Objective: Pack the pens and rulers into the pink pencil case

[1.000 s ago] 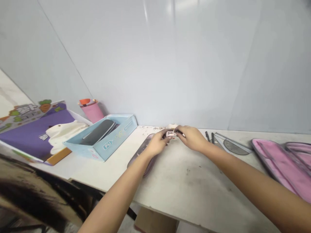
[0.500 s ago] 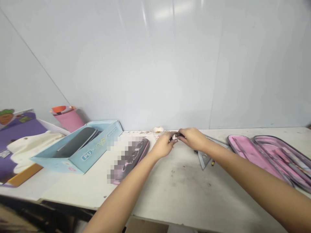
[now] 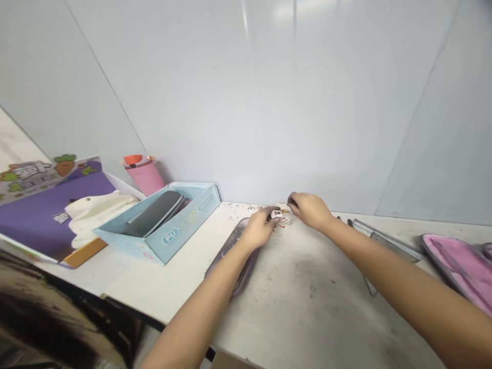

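Note:
My left hand is closed around a small pale pencil sharpener with a dark mark on its face. Right behind it stands a small white cup with red marks and brownish bits inside. My right hand is at the far side of the cup, its fingers pinched together; whatever they hold is too small or hidden to make out. Beneath my left forearm lies a dark pencil case with a pink edge, partly covered by the arm.
Clear-grey rulers lie right of my right forearm, beside an open pink case. To the left are a light blue box holding a grey case, a pink pouch, and a purple display box with white cloth.
My hands, close together before, have moved apart; the right one is now by the cup's far side. The view has turned right-to-left, so everything on the table shows farther right.

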Available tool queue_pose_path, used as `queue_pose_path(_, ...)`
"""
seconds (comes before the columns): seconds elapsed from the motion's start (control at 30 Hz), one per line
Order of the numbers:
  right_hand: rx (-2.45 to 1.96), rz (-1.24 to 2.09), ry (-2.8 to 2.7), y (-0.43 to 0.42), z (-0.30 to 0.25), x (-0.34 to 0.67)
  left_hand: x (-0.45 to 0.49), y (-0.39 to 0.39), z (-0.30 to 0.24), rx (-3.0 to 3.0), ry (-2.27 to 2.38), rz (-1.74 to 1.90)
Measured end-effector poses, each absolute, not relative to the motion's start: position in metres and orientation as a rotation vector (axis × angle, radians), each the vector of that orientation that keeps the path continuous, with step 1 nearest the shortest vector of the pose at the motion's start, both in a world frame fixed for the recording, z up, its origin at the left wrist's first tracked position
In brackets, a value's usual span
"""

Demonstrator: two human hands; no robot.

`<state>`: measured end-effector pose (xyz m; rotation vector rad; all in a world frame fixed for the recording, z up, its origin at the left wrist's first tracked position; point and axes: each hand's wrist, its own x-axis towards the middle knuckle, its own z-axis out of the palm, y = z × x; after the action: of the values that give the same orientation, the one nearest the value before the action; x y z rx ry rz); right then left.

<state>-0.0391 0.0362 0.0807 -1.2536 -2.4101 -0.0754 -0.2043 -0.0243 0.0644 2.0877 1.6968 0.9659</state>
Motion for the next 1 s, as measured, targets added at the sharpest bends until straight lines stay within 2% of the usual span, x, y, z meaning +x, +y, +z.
queue_pose_path(0.17,-1.312,-0.055,-2.385,0.044,0.076,-0.041,-0.211,-0.023,0.062,2.05,1.694,0.962)
queue_pose_path(0.3,-1.045,0.272,-2.325,0.033,0.075,-0.021,-0.195,-0.016,0.062,1.997,1.58,1.059)
queue_pose_path(0.4,-0.841,0.466,-2.28,0.023,0.075,0.008,-0.165,-0.01,0.068,1.923,1.383,1.104)
queue_pose_path(0.57,-0.928,0.466,-2.122,0.013,0.076,0.087,-0.083,0.003,0.08,1.766,1.058,1.044)
queue_pose_path(0.8,-1.253,0.234,-2.0,0.001,0.083,0.239,0.072,0.033,0.073,2.07,0.897,0.964)
queue_pose_path(1.0,-1.696,-0.388,-2.035,-0.009,0.076,0.34,0.185,0.048,0.062,2.646,0.973,0.956)
